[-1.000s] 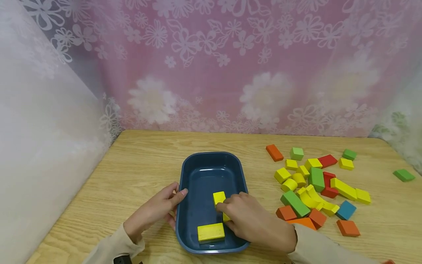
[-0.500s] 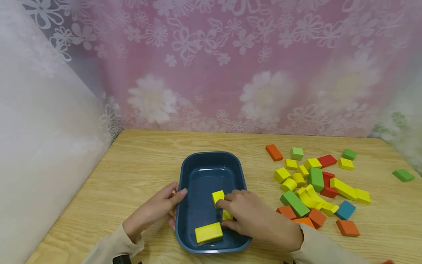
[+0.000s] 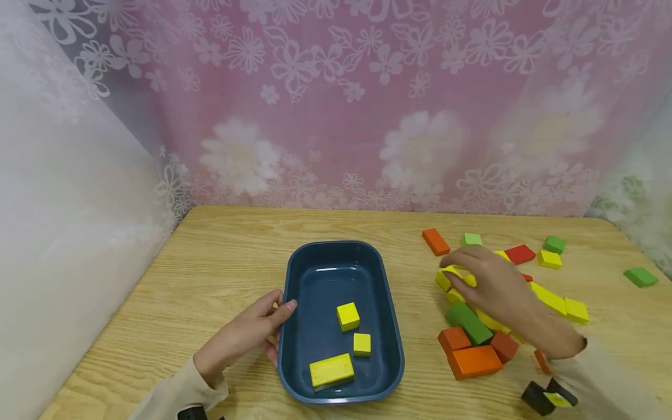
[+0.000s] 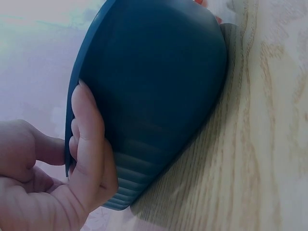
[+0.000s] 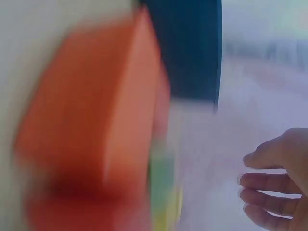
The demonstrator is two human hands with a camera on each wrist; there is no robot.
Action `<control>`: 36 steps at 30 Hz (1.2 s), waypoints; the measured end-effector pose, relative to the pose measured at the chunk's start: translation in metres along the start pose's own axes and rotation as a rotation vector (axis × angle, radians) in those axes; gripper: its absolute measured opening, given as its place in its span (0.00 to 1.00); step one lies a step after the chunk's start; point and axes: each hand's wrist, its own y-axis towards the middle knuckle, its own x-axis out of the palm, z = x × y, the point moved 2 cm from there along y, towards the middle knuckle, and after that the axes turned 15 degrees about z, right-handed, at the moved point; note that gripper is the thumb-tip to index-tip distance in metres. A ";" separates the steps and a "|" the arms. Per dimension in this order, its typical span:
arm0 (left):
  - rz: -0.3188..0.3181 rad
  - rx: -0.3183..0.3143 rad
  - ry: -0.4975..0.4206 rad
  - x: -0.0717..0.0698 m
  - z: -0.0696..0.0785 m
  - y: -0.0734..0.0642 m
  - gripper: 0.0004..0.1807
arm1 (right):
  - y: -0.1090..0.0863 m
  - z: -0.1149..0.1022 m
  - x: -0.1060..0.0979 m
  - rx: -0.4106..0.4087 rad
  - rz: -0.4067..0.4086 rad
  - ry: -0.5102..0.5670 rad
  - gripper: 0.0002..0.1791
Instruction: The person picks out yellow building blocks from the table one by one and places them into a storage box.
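Note:
My left hand grips the left rim of a dark blue tray, thumb over the edge and fingers along the outer wall, as the left wrist view shows. Two yellow cubes and a longer yellow block lie inside the tray. Above the block pile at the right hovers my right hand, its fingertips close over a yellow block. In the right wrist view, blurred by motion, the fingers are parted with nothing between them. The palm side hides part of the pile.
Around the right hand lie a green block, an orange block, a red block and several more yellow ones. A lone green block sits near the wooden table's right edge. Floral curtains hang behind the table.
My right hand has left a small yellow cube in the tray and moved right to the pile. The long yellow block shifted slightly left. My left hand stays on the rim.

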 end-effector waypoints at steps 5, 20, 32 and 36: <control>0.004 0.000 0.007 -0.001 0.000 0.000 0.17 | -0.020 0.074 -0.025 0.261 -0.177 -0.141 0.15; -0.002 0.006 0.013 0.001 -0.001 0.000 0.18 | -0.081 0.182 -0.053 0.507 -0.554 -0.324 0.26; 0.002 0.008 0.010 0.001 -0.002 0.000 0.17 | -0.088 0.184 -0.050 0.523 -0.535 -0.288 0.27; 0.007 0.009 0.008 0.001 -0.001 0.000 0.17 | -0.089 0.182 -0.047 0.552 -0.525 -0.284 0.28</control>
